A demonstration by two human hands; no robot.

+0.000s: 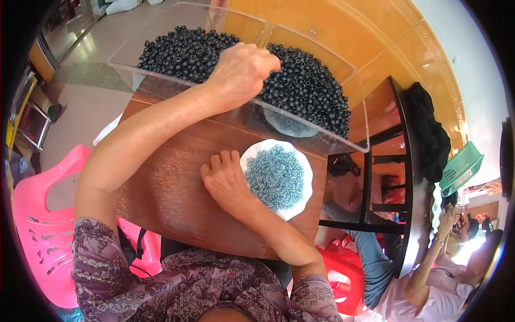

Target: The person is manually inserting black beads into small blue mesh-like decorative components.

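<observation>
My left hand (241,75) is closed above a long clear plastic bin (185,82), at its middle. Its fingertips are turned away, so whatever they hold is hidden. Black beads (188,53) with wide holes fill the bin in heaps on both sides of this hand. Closer to me, my right hand (225,180) rests on the brown tabletop (171,188), fingers slightly bent and a little apart. Nothing shows in them. Just right of that hand stands a white scalloped plate (306,185), piled with small, shiny blue-grey beads (276,180).
A pink plastic chair (48,236) stands at the left. On the right is a black-framed table (405,177) with dark cloth (426,129) and a green basket (461,167). Another person (429,284) sits beside it, one arm raised. A wooden panel (343,27) rises behind the bin.
</observation>
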